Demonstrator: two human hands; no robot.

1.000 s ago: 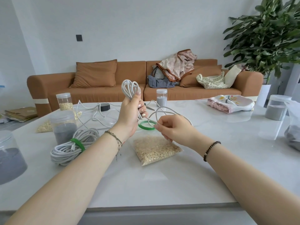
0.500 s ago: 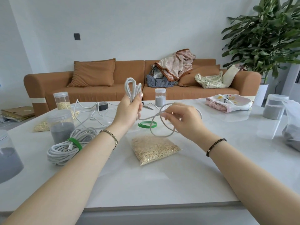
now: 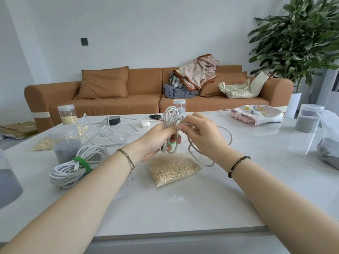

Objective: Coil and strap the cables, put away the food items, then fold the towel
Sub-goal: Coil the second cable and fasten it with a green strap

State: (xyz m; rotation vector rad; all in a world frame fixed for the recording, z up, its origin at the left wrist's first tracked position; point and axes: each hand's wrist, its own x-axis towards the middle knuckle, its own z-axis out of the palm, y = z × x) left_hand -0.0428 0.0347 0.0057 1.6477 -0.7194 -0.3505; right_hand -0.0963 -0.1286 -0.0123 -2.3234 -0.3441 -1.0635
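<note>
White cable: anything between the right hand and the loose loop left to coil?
Nothing visible. The right hand pinches the white cable against the bundle gripped by the left hand. The loose loop lies free on the table beside the bag of oats, with nothing on it.

Bright living room: a brown sofa (image 3: pixel 143 92) behind a pale table (image 3: pixel 183 208).
The wall (image 3: pixel 165 30) is plain white with a small dark switch plate (image 3: pixel 84 41). A brown cushion (image 3: pixel 103 83) leans at the sofa's left end; clothes (image 3: pixel 200 72) and a dotted bag (image 3: pixel 236 89) are heaped further right. A tall leafy plant (image 3: pixel 297 39) in a white pot (image 3: pixel 294 104) stands at the right. Flat cardboard (image 3: pixel 17 129) lies on the grey floor (image 3: pixel 8 141) at the left. The light is soft and even.
</note>
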